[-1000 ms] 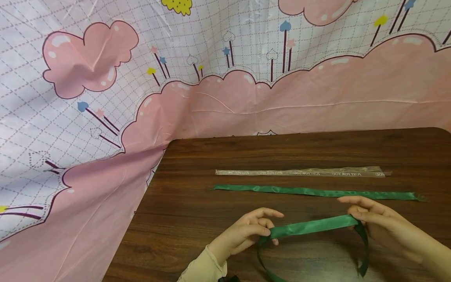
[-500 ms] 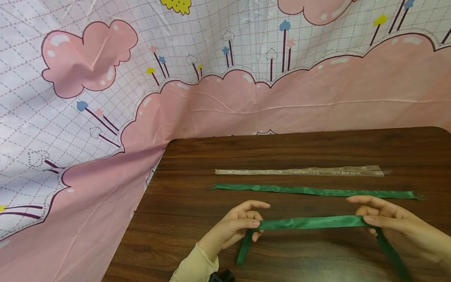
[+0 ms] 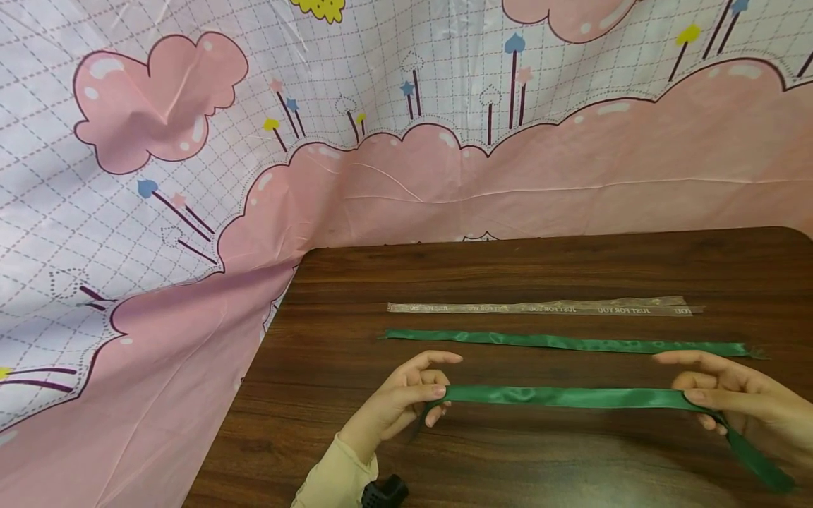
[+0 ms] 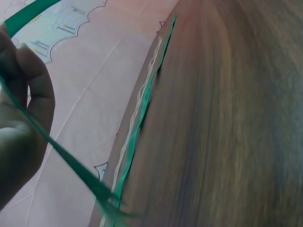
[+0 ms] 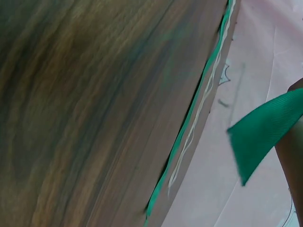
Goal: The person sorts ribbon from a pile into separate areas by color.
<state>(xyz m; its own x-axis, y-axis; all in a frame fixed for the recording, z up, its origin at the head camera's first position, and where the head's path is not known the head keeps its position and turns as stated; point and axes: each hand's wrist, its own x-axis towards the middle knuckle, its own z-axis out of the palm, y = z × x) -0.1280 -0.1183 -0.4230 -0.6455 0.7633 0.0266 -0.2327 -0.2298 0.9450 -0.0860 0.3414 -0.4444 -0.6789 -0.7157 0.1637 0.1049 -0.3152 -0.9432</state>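
A green satin ribbon [image 3: 559, 397] is stretched nearly level between the two hands, above the near part of the table. My left hand [image 3: 406, 398] pinches it between thumb and fingers near its left end, index finger extended. My right hand [image 3: 739, 391] pinches it toward the other end, and a short tail hangs down past the fingers. In the left wrist view the frayed left tail of the ribbon [image 4: 75, 163] dangles below the hand. The right wrist view shows the cut end of the ribbon [image 5: 265, 135] beside the fingers.
Behind the hands a second green ribbon [image 3: 546, 342] lies straight across the wooden table [image 3: 356, 282]. Parallel beyond it is a sheer ribbon [image 3: 540, 308] with white lettering. A pink patterned cloth [image 3: 540, 183] hangs along the table's back and left edges.
Both hands have moved apart, left hand leftward and right hand rightward, sliding along the ribbon. The span between them is longer and straighter, and the hanging tails are shorter.
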